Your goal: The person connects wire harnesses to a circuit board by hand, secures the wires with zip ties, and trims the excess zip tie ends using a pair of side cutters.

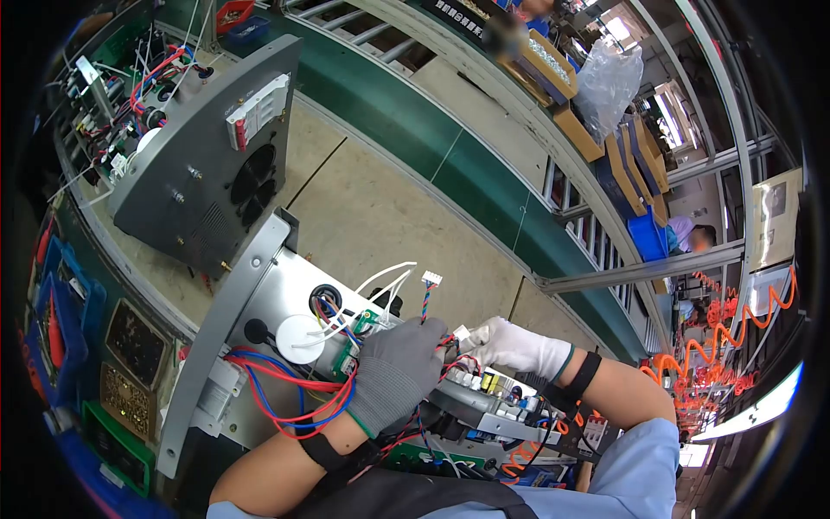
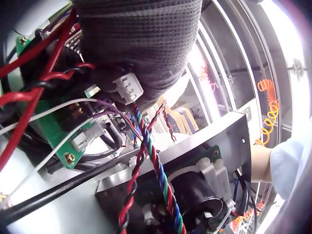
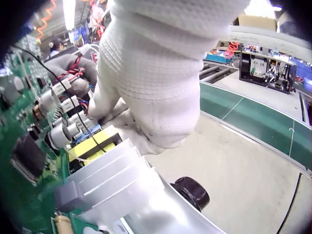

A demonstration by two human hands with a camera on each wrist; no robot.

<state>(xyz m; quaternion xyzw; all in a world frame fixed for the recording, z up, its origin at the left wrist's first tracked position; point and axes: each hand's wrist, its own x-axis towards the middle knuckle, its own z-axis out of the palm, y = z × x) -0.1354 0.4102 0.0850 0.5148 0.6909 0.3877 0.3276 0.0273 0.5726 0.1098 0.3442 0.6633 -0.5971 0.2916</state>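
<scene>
In the head view my left hand [image 1: 402,368], in a grey glove, grips a bundle of twisted wires above the open metal chassis [image 1: 268,298]. A white plug [image 1: 430,278] on coloured twisted wires sticks up past its fingers. My right hand [image 1: 523,348], in a white glove, has its fingers curled at a small white connector [image 1: 462,335] between the two hands, with red and black wires beside it. Below it lies a green circuit board [image 3: 44,126] with white sockets, yellow transformer [image 3: 95,146] and heat sink [image 3: 117,180]. The right fingertips are partly hidden.
A grey panel [image 1: 216,156] with fans and a red switch stands at the upper left. Parts trays [image 1: 137,342] and blue bins [image 1: 56,329] line the left edge. A green conveyor strip [image 1: 471,173] runs behind the bench. Thick red and blue cables [image 1: 285,406] loop beside my left wrist.
</scene>
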